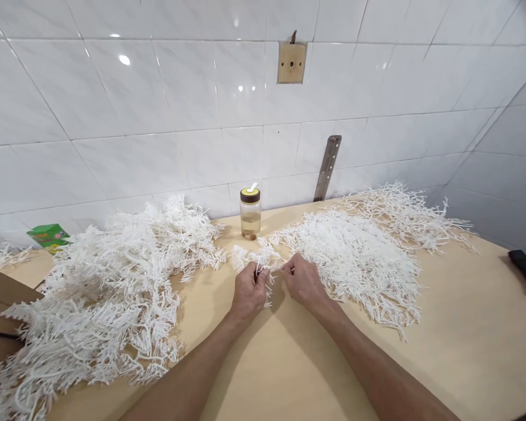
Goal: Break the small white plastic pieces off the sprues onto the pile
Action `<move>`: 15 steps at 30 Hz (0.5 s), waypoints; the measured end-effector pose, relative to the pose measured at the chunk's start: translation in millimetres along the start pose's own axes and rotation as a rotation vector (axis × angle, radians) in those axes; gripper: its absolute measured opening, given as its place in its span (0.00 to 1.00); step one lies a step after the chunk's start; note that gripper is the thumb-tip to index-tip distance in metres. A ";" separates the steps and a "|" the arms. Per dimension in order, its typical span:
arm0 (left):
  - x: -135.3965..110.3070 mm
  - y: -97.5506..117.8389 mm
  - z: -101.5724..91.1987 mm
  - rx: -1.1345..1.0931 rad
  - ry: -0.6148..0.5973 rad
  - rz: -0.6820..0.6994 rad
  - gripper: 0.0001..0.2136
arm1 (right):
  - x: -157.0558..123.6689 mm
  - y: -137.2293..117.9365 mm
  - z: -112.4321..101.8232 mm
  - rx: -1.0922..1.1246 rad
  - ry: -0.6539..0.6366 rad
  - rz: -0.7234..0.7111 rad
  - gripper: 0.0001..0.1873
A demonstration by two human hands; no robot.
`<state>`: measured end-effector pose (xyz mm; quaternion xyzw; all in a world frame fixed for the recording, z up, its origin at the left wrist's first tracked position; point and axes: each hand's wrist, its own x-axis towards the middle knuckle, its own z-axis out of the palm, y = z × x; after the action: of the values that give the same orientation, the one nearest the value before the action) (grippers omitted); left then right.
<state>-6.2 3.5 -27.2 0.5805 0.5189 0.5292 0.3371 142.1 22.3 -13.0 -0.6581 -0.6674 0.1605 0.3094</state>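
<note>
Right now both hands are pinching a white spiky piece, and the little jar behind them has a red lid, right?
Nearly. In the head view the jar has a brown and yellow lid, not red. The rest holds: left hand and right hand both pinch the white spiky piece in front of it.

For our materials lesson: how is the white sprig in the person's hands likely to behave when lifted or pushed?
The sprig between the left hand and right hand is thin and many-branched, so probably very light and slightly springy. Its prongs, like those tangled in the pile, may snag neighbours. Branched, it seems unlikely to roll.
</note>
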 end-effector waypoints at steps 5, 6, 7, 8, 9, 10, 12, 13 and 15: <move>4.6 -1.0 -1.9 -0.153 -0.086 -0.114 0.17 | 12.2 21.6 -19.2 0.116 0.194 0.056 0.04; 5.0 -0.8 -2.5 -0.178 -0.089 -0.130 0.18 | 14.2 24.8 -22.8 0.125 0.236 0.054 0.05; 5.3 -0.5 -3.0 -0.199 -0.092 -0.142 0.18 | 15.8 27.4 -25.8 0.126 0.270 0.051 0.06; 5.4 0.0 -3.6 -0.215 -0.094 -0.150 0.18 | 16.9 29.0 -28.4 0.122 0.294 0.043 0.07; 5.3 0.7 -4.1 -0.227 -0.096 -0.156 0.19 | 17.4 29.5 -30.4 0.113 0.316 0.031 0.08; 5.2 1.5 -4.4 -0.236 -0.096 -0.160 0.19 | 17.3 28.9 -31.8 0.108 0.333 0.013 0.10; 5.1 2.9 -4.6 -0.245 -0.087 -0.160 0.19 | 14.9 24.4 -32.7 0.130 0.320 -0.044 0.12; 5.2 3.3 -4.5 -0.247 -0.084 -0.158 0.19 | 12.9 20.8 -32.2 0.154 0.273 -0.077 0.13; 5.5 2.9 -3.7 -0.249 -0.078 -0.148 0.19 | 7.7 12.1 -29.6 0.212 0.097 -0.140 0.15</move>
<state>-9.6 7.6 -22.2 0.5145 0.4770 0.5402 0.4647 170.4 25.1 3.4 -0.5808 -0.6750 0.1759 0.4196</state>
